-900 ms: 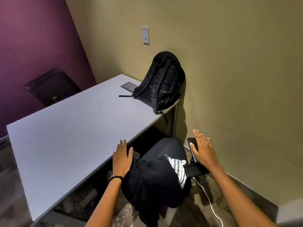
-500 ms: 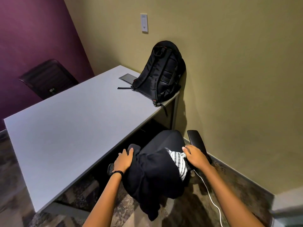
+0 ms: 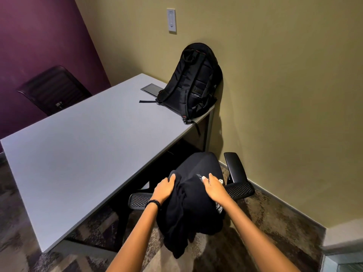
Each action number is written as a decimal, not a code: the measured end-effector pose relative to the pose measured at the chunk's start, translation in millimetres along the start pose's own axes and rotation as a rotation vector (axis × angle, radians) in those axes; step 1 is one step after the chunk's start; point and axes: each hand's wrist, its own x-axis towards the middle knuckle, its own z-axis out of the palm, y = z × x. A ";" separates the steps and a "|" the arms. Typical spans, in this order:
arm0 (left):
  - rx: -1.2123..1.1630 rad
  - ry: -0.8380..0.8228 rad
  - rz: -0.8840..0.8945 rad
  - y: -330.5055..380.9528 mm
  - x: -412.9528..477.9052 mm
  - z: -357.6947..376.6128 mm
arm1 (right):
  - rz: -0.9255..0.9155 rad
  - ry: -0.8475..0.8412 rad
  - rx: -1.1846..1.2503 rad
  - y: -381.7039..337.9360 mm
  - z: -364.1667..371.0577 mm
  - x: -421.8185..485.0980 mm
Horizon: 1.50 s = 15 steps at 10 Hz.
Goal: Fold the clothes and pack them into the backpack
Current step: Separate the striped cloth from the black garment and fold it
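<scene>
View from my head, looking down. My left hand (image 3: 164,190), with a dark wristband (image 3: 154,202) on it, curls its fingers into a bunched fold of the black clothes (image 3: 192,211) and grips it. My right hand (image 3: 215,188) lies on the same heap just beside, thumb pressed into the cloth and fingers bent over the far side, also holding it. A striped cloth (image 3: 219,208) shows at the edge of the heap under my right wrist. The clothes hang unfolded over the mesh back of a chair (image 3: 238,190), whose armrest (image 3: 235,166) stands to the right, near the wall (image 3: 284,95). The backpack (image 3: 193,83) stands upright on the far corner of the table (image 3: 78,144), well apart from the clothes, leaning against the wall with its straps toward me. Its inside is not visible, and I cannot tell whether it is zipped. A grey cover plate (image 3: 152,89) sits in the tabletop just beside it. A second chair (image 3: 53,89) stands beyond the table.
</scene>
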 end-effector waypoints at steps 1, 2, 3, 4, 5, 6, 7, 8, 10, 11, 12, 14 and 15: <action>-0.069 -0.011 0.006 13.3 -2.8 12.1 | 0.029 0.012 0.062 -7.3 5.7 1.1; -0.077 -0.009 0.028 25.3 -4.9 23.6 | 0.030 0.015 0.093 -15.4 15.6 1.5; -0.045 -0.018 0.040 30.7 -7.5 28.5 | 0.007 -0.010 0.069 -17.6 23.0 2.3; -0.024 -0.019 0.055 28.0 -4.5 28.5 | -0.012 -0.021 0.056 -13.7 20.5 3.9; -0.084 -0.071 0.045 22.6 -0.1 25.2 | -0.016 -0.037 0.020 -8.6 16.6 6.3; -0.197 -0.138 0.016 20.2 7.7 17.6 | -0.003 0.003 -0.145 -5.0 10.9 7.3; -0.250 -0.167 -0.020 21.1 11.0 7.8 | 0.026 0.100 -0.347 -2.2 3.3 8.4; -0.169 -0.159 -0.045 11.4 21.8 5.7 | 0.115 0.088 -0.427 5.5 -2.8 14.5; -0.183 -0.223 -0.066 17.0 25.9 9.4 | 0.239 -0.079 -0.352 8.0 -2.8 25.0; -0.221 -0.259 -0.074 21.9 29.7 13.6 | 0.288 -0.106 -0.273 -6.3 0.2 24.6; -0.257 -0.289 -0.070 19.1 40.5 19.8 | 0.319 -0.118 -0.156 -18.4 4.0 25.5; -0.396 -0.367 -0.035 14.9 51.0 32.0 | 0.246 -0.126 0.058 -31.4 16.6 26.4; -0.550 -0.367 -0.045 -2.7 87.9 67.0 | 0.206 -0.098 0.147 -35.7 23.1 25.2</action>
